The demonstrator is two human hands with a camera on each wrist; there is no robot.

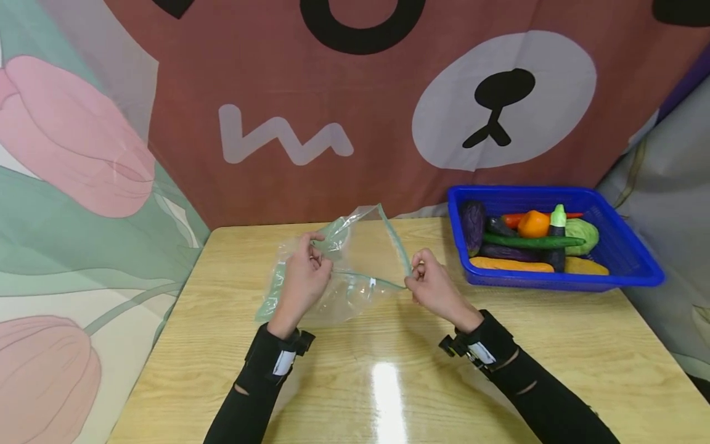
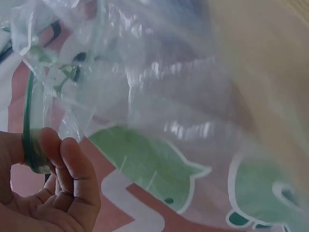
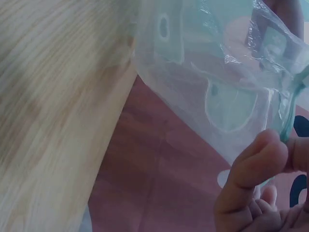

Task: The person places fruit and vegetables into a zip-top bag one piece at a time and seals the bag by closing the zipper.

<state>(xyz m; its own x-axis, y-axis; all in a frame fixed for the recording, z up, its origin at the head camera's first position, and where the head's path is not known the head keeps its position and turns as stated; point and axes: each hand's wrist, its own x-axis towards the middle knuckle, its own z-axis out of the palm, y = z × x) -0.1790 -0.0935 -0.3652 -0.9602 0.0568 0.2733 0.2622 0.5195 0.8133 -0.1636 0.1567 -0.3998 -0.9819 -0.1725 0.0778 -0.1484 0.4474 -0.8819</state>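
Both hands hold a clear zip bag (image 1: 355,302) with green printed shapes and a green strip along its mouth, above the table. At the bag's left side, my left hand (image 1: 304,271) pinches the rim; in the left wrist view its thumb and fingers (image 2: 77,164) grip the green strip. My right hand (image 1: 435,287) pinches the right corner of the mouth, and the right wrist view shows fingers (image 3: 256,159) on the strip (image 3: 289,111). Between the hands the mouth stands parted. No contents show through the clear film.
At the back right of the wooden table (image 1: 344,382), a blue basket (image 1: 638,259) holds eggplants, a cucumber (image 1: 532,241), an orange pepper (image 1: 534,224), a round green cabbage (image 1: 583,235) and several other vegetables. A brown printed cloth (image 1: 377,123) hangs behind the table.
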